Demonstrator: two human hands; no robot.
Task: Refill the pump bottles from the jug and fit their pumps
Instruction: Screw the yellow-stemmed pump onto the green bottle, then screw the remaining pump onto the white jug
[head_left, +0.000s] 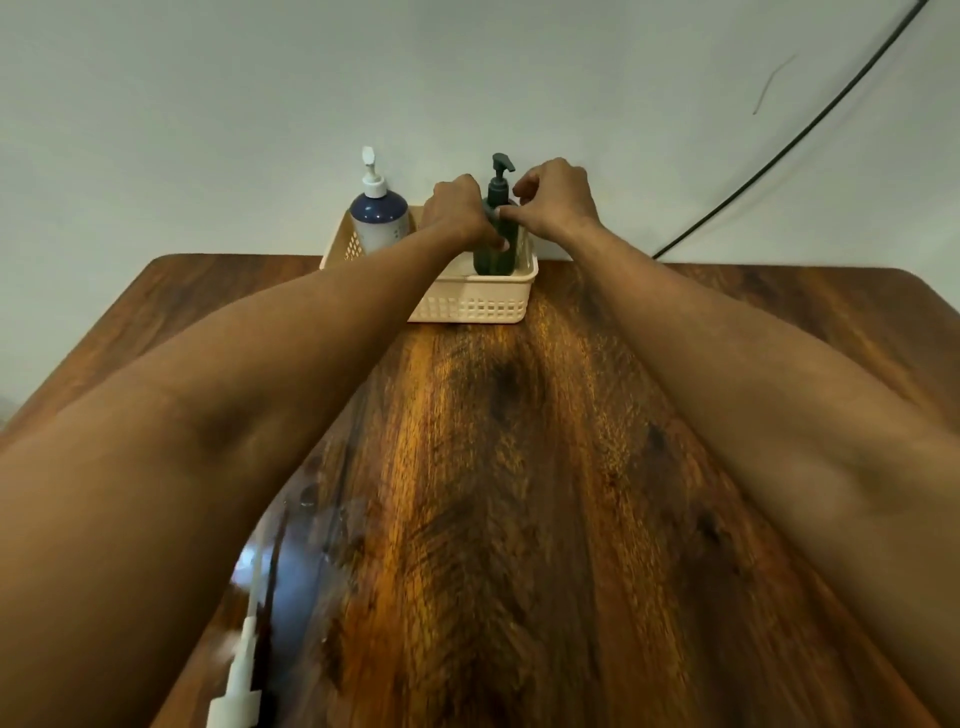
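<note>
The dark green pump bottle (494, 249) stands upright in the right half of the cream basket (470, 299), at the far edge of the worktop (519, 467) in the upper middle of the frame. Its dark pump (502, 174) is on the neck, nozzle pointing right. It is probably rigid plastic, light when empty, heavier and steadier once filled, and likely slick if any liquid has run down its side. The safest hold is around the shoulder or body with one hand while the other turns the collar below the pump head; pulling on the thin nozzle would only tip it.

The left hand (457, 213) is wrapped around the bottle's upper body, fingers (498, 244) curled closed on it. The right hand (553, 202) sits just right of the collar, thumb and forefinger pinched together at the neck; they seem to touch it, though whether they truly grip it I cannot tell.

A white-and-navy pump bottle (379, 218) stands in the basket's left half, pump fitted. At the lower left a loose white pump (239, 686) lies blurred.
</note>
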